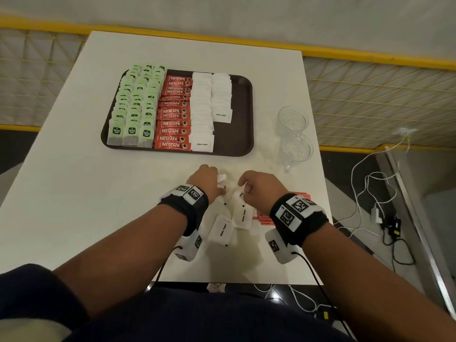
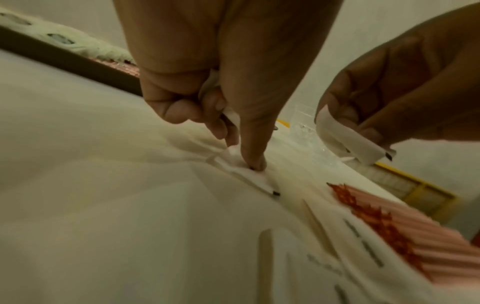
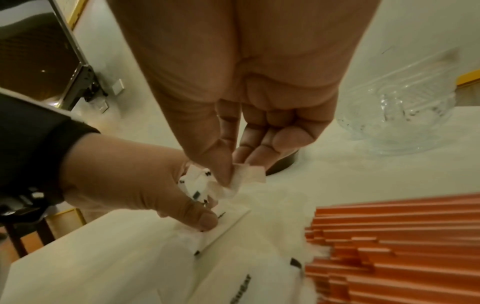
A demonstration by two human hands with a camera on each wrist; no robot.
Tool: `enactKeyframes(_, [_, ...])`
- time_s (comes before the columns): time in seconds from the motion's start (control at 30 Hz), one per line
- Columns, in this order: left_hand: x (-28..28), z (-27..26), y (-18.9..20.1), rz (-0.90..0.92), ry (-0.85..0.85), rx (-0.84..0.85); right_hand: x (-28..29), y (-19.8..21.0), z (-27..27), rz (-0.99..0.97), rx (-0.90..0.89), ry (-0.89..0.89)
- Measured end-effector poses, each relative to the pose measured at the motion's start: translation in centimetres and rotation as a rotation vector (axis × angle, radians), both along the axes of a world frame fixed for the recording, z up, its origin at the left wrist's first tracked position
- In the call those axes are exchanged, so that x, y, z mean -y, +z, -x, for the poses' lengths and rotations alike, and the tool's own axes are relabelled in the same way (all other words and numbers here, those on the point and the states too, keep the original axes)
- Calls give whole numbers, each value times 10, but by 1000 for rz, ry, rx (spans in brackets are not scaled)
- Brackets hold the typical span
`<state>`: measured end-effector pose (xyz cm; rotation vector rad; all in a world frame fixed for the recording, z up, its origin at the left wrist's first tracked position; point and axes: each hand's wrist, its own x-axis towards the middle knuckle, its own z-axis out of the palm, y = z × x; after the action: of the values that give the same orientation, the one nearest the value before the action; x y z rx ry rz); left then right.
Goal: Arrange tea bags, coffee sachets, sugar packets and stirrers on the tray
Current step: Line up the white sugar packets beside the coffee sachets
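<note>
Both our hands are working the loose sugar packets: left hand clutching several, right hand pinching one. We are judging them light, limp and slippery, best pinched by a flat edge.

head: high, looking down on table | wrists: close, low along fingers | shared: loose sugar packets

stirrers mostly hidden behind right wrist at head view's centre right, packets blurred in left wrist view's lower right, their print unreadable, cup cut by right edge
</note>
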<state>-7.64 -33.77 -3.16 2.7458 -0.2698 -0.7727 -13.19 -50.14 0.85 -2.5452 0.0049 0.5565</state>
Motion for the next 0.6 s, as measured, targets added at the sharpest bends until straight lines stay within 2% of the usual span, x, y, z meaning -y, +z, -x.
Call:
enactKeyframes(0.13, [-1, -2, -2, -18, -35, -30, 3, 1, 2, -66, 20, -62])
enactKeyframes(0.27, [-2, 2, -3, 83, -5, -17, 2, -1, 4, -112, 31, -110])
enactKeyframes(0.47, [-6, 4, 0, 55, -48, -82, 0, -5, 2, -135, 50, -128])
enactKeyframes(0.6, [-11, 5, 4, 346, 142, -163, -3, -1, 2, -202, 86, -150])
